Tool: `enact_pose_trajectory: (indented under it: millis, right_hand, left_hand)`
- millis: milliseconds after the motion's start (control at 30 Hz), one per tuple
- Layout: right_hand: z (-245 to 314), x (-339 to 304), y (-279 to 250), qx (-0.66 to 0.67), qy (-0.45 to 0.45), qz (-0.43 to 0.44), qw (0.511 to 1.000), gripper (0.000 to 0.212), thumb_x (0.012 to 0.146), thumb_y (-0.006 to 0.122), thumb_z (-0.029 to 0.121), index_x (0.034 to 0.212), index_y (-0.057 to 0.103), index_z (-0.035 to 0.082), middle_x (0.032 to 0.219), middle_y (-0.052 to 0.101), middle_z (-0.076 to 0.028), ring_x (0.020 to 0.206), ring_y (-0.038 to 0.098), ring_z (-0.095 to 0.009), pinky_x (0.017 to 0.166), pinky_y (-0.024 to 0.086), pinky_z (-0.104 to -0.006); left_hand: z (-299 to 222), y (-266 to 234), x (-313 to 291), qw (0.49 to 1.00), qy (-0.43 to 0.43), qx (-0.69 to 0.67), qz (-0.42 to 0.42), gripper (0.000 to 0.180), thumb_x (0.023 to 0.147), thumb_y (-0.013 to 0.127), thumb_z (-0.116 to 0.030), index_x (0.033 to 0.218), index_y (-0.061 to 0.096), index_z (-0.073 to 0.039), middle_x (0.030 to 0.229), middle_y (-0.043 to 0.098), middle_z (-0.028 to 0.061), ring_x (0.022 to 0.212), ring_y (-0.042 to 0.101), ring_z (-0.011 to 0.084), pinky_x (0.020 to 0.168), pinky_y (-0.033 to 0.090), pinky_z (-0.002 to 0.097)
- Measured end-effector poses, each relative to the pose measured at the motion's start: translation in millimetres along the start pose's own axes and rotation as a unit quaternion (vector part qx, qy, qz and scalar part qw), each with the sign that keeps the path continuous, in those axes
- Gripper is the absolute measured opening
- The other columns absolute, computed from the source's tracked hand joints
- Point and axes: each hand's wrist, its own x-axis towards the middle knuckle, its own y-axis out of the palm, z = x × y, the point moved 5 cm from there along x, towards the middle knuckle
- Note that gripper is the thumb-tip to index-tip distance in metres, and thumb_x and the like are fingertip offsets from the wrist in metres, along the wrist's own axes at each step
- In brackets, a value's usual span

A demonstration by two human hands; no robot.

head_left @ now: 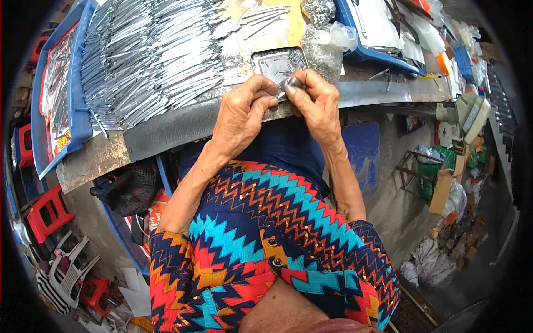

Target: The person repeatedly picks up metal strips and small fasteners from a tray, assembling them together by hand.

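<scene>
Both hands meet at the front edge of the workbench, just in front of a shallow metal tray [272, 67] that has small metal pieces in it. My left hand [242, 111] is closed, with thumb and forefinger pinched together. Close beside it, my right hand [317, 104] is pinched too, its fingertips dark. A tiny shiny bit shows between the two sets of fingertips, too small to name. To the left of the tray lies a broad pile of thin, silvery metal strips [155, 55], and a few more strips [265, 18] rest on yellowish card behind it.
A blue bin [78, 105] stands at the bench's left end. Clear plastic bags [325, 50] of small parts lie right of the tray, beside another blue tray [383, 60] with tools. Red stools [49, 213] are on the floor at left; boxes and bags [438, 250] crowd the right.
</scene>
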Motion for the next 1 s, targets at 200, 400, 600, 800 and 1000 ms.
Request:
enact_pose_trajectory:
  millis: [200,400,600,800,1000]
  right_hand:
    - [-13,-11,3,0.137,0.054,0.033,0.989,0.011,0.081,0.063,0.009,0.083,0.057,0.0,0.062,0.05,0.003,0.051,0.042,-0.002,0.044,0.032,-0.017]
    - [1,5,2,0.027,0.042,0.009,0.999,0.013,0.084,0.06,0.012,0.085,0.06,-0.001,0.063,0.053,0.002,0.052,0.044,-0.002,0.045,0.036,-0.018]
    - [-5,19,5,-0.28,-0.065,0.0,0.958,0.012,0.077,0.055,0.007,0.083,0.057,-0.003,0.066,0.056,-0.014,0.059,0.056,-0.025,0.057,0.044,-0.034]
    - [-4,23,23,-0.404,-0.134,-0.005,0.905,0.011,0.075,0.057,0.009,0.078,0.053,-0.001,0.073,0.056,-0.018,0.067,0.057,-0.035,0.059,0.044,-0.0401]
    - [-6,25,30,-0.469,-0.198,-0.005,0.861,0.012,0.075,0.056,0.009,0.077,0.049,-0.001,0.07,0.053,-0.019,0.066,0.054,-0.039,0.059,0.042,-0.0435]
  left_hand:
    - [-2,0,-11,1.0,-0.007,0.013,0.005,0.01,0.08,0.053,0.003,0.089,0.05,0.001,0.072,0.064,0.0125,0.07,0.065,0.019,0.063,0.05,0.0271]
    - [-3,-26,-10,0.997,0.006,0.07,-0.023,0.016,0.083,0.054,0.0,0.099,0.058,-0.001,0.078,0.064,0.0044,0.072,0.058,0.0081,0.064,0.045,0.0207]
    - [-6,-80,7,0.947,0.112,0.257,-0.156,0.013,0.082,0.055,0.001,0.094,0.06,0.001,0.084,0.064,0.0109,0.076,0.061,0.0173,0.068,0.047,0.0259]
    - [6,-103,27,0.876,0.178,0.415,-0.17,0.014,0.074,0.056,0.005,0.087,0.056,-0.002,0.086,0.056,0.0111,0.083,0.056,0.0285,0.073,0.044,0.0357]
    - [20,-103,30,0.848,0.163,0.479,-0.159,0.02,0.072,0.054,0.004,0.087,0.057,-0.008,0.086,0.053,0.0079,0.085,0.051,0.027,0.074,0.04,0.0378]
